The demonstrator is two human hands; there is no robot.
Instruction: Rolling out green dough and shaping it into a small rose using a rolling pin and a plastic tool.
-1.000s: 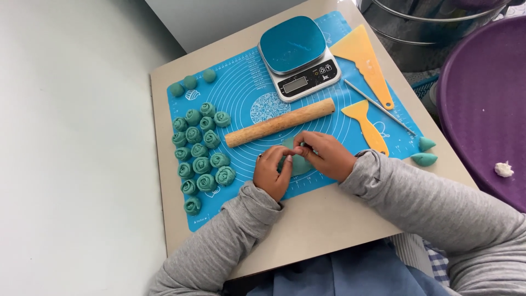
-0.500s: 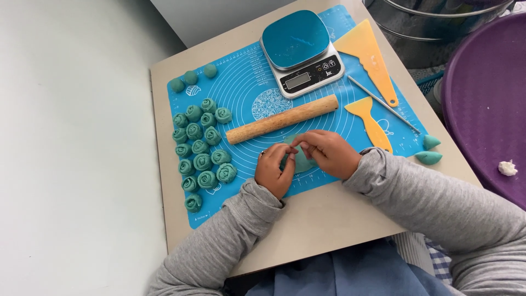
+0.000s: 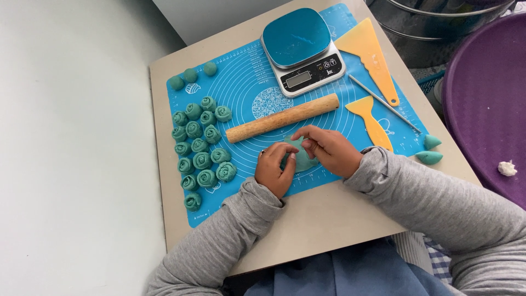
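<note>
Head cam, top-down. Biggest item we see: beige table (image 3: 329,225), square-ish, w/ a purple tub (image 3: 487,109) off its right edge and a metal pot (image 3: 438,22) behind that. A small white lump (image 3: 507,168) sits in the tub.

On the table lies a blue silicone mat (image 3: 246,93) w/ printed rings, covering most of the top.

On the mat, far end: digital scale (image 3: 302,50) w/ blue platform. Right of it a large yellow scraper (image 3: 368,55), then a smaller yellow scraper (image 3: 372,120) nearer us, thin metal rod (image 3: 383,104) running between them. Wooden rolling pin (image 3: 282,118) lies diagonal mid-mat, just beyond the hands, not touching them.

Left side of mat: cluster of teal dough roses (image 3: 200,148) in rough rows, approx packed together. Three plain teal balls (image 3: 189,77) at the far-left corner. Two teal cone pieces (image 3: 430,149) off the mat's right edge, on bare table.

Our left hand (image 3: 274,167) and right hand (image 3: 329,149), grey sleeves, meet at the mat's near-centre. Both pinch one flat teal dough piece (image 3: 300,159) between them: left fingers curled on its left edge, right fingers closed over its top-right. Dough rests on the mat, partly hidden by the fingers; can't tell its full shape.
</note>
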